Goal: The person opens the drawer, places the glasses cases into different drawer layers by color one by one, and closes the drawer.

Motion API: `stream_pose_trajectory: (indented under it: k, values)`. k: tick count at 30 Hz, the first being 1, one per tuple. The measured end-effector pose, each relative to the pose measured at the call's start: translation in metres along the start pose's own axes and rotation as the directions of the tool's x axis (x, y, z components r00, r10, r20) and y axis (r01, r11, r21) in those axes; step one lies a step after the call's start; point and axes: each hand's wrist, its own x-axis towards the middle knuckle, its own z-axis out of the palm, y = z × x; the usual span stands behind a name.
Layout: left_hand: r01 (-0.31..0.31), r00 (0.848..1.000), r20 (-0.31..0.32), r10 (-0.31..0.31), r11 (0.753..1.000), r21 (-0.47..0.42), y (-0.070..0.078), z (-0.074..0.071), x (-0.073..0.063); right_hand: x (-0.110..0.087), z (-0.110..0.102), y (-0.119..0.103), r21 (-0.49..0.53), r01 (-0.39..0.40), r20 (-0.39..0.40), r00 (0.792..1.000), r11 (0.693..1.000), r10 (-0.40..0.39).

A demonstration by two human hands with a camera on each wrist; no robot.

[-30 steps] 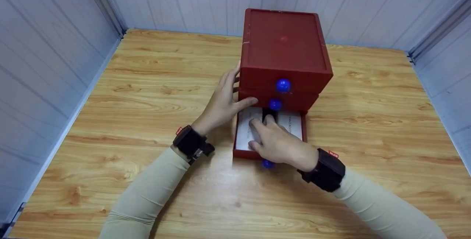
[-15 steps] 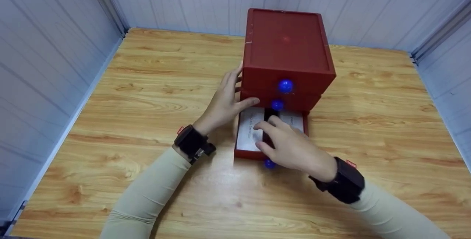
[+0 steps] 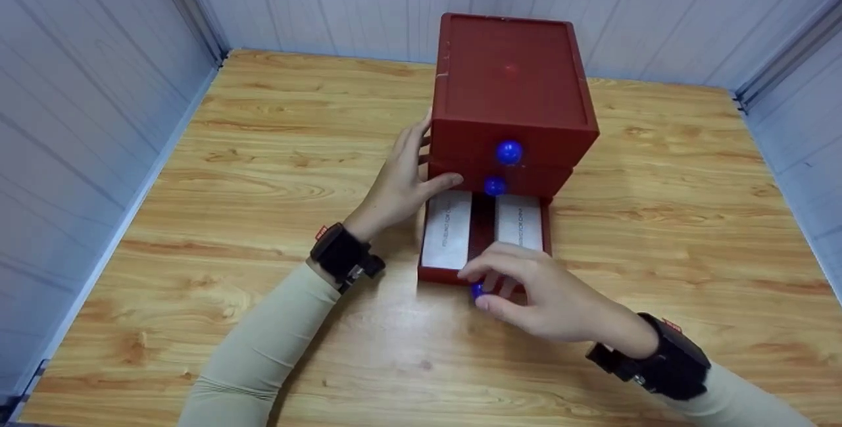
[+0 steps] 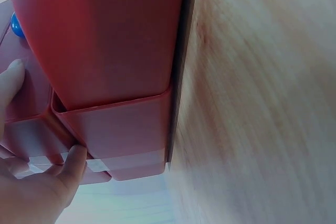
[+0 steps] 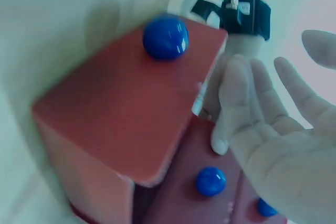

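Observation:
A stack of red drawers [image 3: 513, 72] stands on the table, its bottom drawer [image 3: 437, 275] pulled out. Two white printed boxes [image 3: 447, 236] lie in that drawer, with a dark gap between them. My left hand [image 3: 398, 183] rests against the stack's left side, fingers fairly straight along it and thumb on the front face. My right hand [image 3: 552, 295] hovers at the bottom drawer's front, with loosely bent fingers around its blue knob [image 3: 477, 290] in the head view. In the right wrist view, the hand [image 5: 283, 129] is spread and apart from that knob [image 5: 166, 37].
Two more blue knobs, an upper one [image 3: 509, 152] and a middle one [image 3: 495, 185], sit on the shut drawers above. White panel walls [image 3: 342, 6] enclose the wood-grain table [image 3: 263, 150] at the back and both sides.
My right hand has come up out of the open bottom drawer and moved toward the front right, to its knob. The white boxes are uncovered. My left hand stays in place.

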Motion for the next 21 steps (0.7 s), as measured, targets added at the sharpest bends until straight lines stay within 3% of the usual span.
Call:
stream_pose_trajectory:
  k: [4, 8, 15, 21]
  values:
    - [0.008, 1.000, 0.002, -0.008, 1.000, -0.011, 0.000, 0.000, 0.000, -0.006, 0.006, 0.005, 0.102, 0.026, 0.035, 0.999, 0.994, -0.029]
    - [0.012, 1.000, 0.003, -0.012, 1.000, -0.026, 0.000, 0.001, 0.000, -0.012, 0.012, 0.012, 0.224, -0.025, 0.105, 0.995, 0.974, 0.001]
    - [0.017, 1.000, 0.002, -0.017, 1.000, -0.024, 0.001, 0.000, 0.000, -0.020, 0.019, 0.029, 0.449, -0.207, 0.243, 0.964, 0.869, 0.104]
    - [0.014, 1.000, 0.005, -0.014, 1.000, -0.021, 0.001, 0.000, 0.000, -0.023, 0.022, 0.039, 0.500, -0.386, 0.318, 0.914, 0.775, 0.250]
